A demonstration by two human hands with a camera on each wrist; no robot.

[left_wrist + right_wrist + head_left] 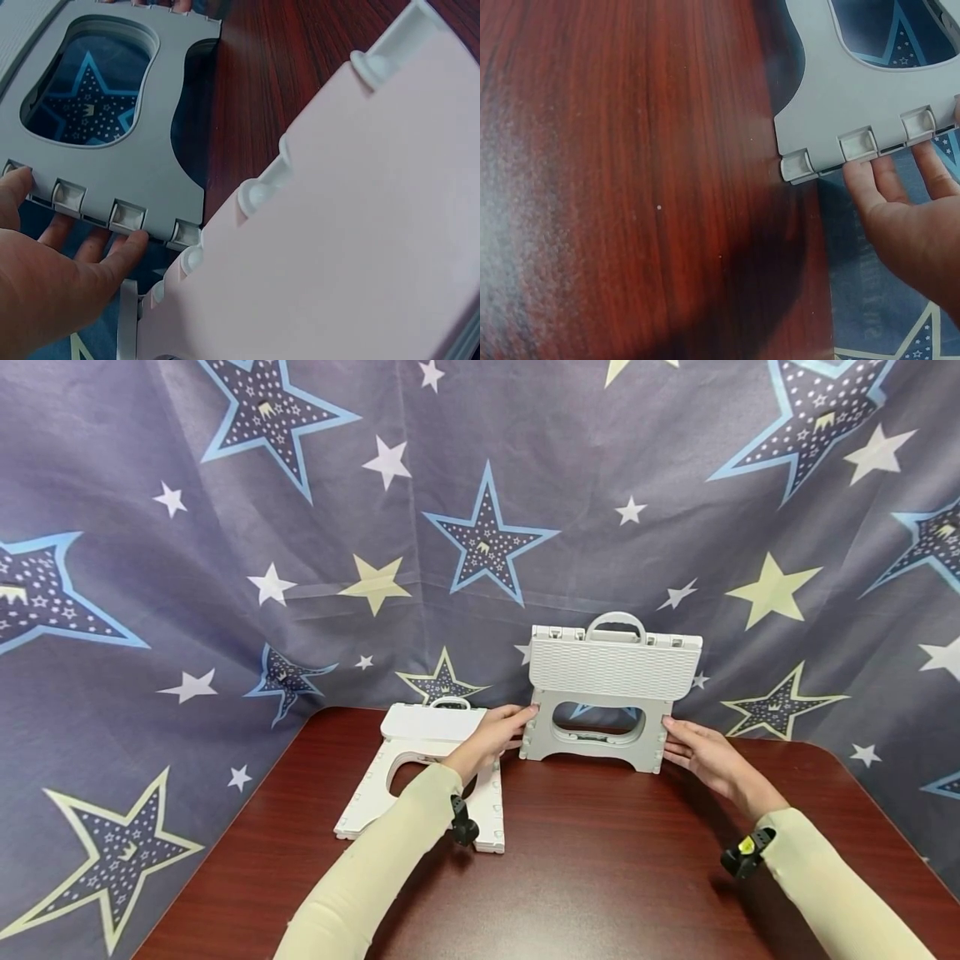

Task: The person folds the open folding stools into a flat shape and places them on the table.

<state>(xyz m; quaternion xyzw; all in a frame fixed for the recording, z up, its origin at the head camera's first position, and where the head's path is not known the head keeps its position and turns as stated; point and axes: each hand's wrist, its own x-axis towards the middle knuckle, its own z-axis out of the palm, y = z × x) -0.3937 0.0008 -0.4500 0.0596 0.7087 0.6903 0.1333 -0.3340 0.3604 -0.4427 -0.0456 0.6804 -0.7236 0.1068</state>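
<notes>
A light grey folding step stool (607,667) with a looped handle on top stands upright near the table's back edge, folded flat. Its oval cut-out shows the curtain behind. My left hand (501,733) grips its left side edge, fingers along the hinge notches. On the opposite edge, my right hand (701,750) holds it by the fingers. A second folding stool (427,722), white in the head view, lies on the table to the left, partly covered by my left forearm. In the left wrist view this white stool (337,225) fills the lower right.
Both stools are on a dark red wood-grain table (592,868). Right behind it hangs a grey-blue curtain (577,527) printed with stars. A black wrist device (463,822) is on my left sleeve and another black device (747,852) on my right.
</notes>
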